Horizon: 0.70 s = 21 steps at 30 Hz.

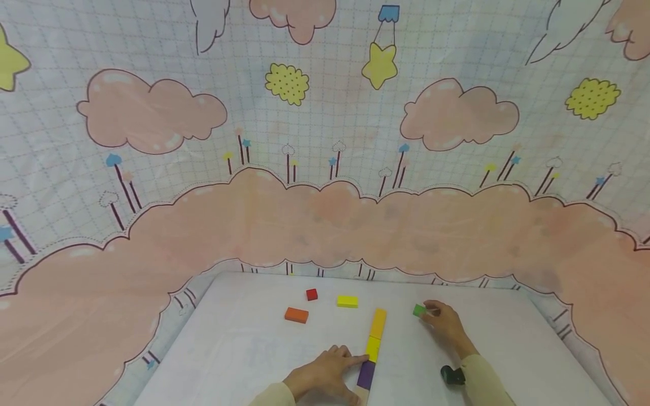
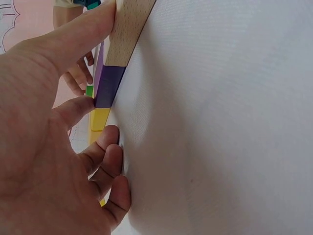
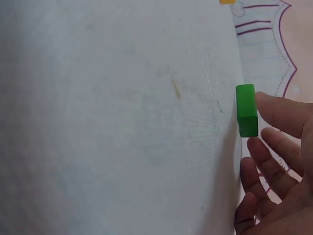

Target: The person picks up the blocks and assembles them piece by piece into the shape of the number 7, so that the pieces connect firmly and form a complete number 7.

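Note:
A straight row of blocks runs away from me: a plain wood block [image 2: 127, 36], a purple block [image 1: 366, 374], a yellow block [image 1: 373, 348] and an orange-yellow block [image 1: 378, 323]. Along its left side lies my left hand [image 1: 327, 372], its thumb against the wood block and its index fingertip at the purple and yellow joint. In the left wrist view its other fingers bend loosely beside the row. Farther right, my right hand [image 1: 448, 327] pinches a small green block [image 3: 247, 110] between thumb and fingertips, low at the white tabletop.
Left of the row's far end are a red cube [image 1: 312, 294], an orange block [image 1: 297, 315] and a yellow block [image 1: 347, 301]. A dark green object [image 1: 451, 375] sits by my right sleeve. Cloud-patterned cloth [image 1: 330, 220] surrounds the white table [image 1: 228, 327].

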{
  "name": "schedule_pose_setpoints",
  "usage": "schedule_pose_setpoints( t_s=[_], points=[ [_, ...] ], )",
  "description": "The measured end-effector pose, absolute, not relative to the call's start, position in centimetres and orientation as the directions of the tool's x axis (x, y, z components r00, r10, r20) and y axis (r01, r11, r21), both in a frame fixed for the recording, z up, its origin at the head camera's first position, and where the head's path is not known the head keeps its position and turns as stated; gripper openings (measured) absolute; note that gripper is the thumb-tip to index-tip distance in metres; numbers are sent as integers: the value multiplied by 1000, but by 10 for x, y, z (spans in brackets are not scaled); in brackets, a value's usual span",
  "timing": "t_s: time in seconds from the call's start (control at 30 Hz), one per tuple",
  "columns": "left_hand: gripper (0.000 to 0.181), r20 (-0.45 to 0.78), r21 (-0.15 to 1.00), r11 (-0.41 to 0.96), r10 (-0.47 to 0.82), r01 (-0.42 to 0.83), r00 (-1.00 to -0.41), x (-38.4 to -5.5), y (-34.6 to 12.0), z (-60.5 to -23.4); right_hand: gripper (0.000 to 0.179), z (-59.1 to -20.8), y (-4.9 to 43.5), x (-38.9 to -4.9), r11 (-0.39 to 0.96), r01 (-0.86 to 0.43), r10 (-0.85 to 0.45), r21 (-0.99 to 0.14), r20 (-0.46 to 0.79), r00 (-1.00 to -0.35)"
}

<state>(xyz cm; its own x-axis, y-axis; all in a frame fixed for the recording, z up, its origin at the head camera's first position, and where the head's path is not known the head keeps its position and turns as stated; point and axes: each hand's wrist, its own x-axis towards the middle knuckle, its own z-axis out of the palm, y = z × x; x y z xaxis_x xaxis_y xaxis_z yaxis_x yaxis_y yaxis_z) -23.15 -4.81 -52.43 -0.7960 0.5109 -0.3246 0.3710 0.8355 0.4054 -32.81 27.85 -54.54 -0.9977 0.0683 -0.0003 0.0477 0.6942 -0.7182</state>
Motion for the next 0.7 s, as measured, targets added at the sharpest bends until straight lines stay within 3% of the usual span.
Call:
schedule_pose_setpoints(
  t_s=[0.47, 0.7],
  points=[
    [76, -348, 416, 847, 484, 330, -803, -231, -47, -524, 42, -546, 278, -330, 709, 86, 78, -700, -44, -996],
    [77, -325, 403, 836, 510, 371, -797, -231, -48, -525, 39, -549, 280, -333, 701, 88, 75, -708, -49, -996]
  ],
)
